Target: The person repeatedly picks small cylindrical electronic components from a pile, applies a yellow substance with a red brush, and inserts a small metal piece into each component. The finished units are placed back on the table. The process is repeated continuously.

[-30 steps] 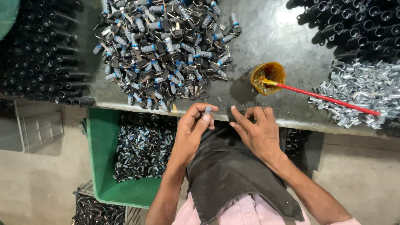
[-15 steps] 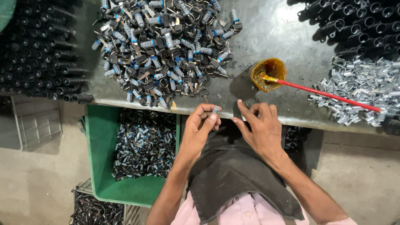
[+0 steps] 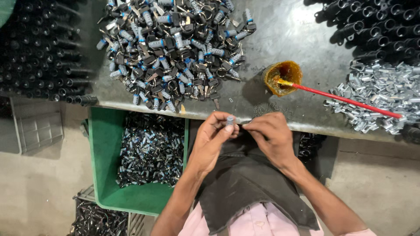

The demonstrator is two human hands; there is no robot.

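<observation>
My left hand (image 3: pixel 213 140) pinches a small silver lock cylinder (image 3: pixel 229 120) upright between thumb and fingers, just off the table's near edge. My right hand (image 3: pixel 271 135) is close beside it, fingertips drawn together on something thin and tiny at the cylinder; I cannot make out what it is. Both hands hover over a dark cloth (image 3: pixel 245 183) on my lap. A big heap of lock cylinders with keys (image 3: pixel 175 48) lies on the grey table (image 3: pixel 284 35) straight ahead of my hands.
A small orange pot of grease (image 3: pixel 282 76) holds a red stick (image 3: pixel 345 100). Silver metal sleeves (image 3: pixel 385 100) pile at the right. Black tubes (image 3: pixel 39 52) lie at the left and top right. A green bin (image 3: pixel 105 157) of finished cylinders stands below the table.
My hands have drawn closer together. The left hand turned the cylinder upright and the right fingertips closed in on it.
</observation>
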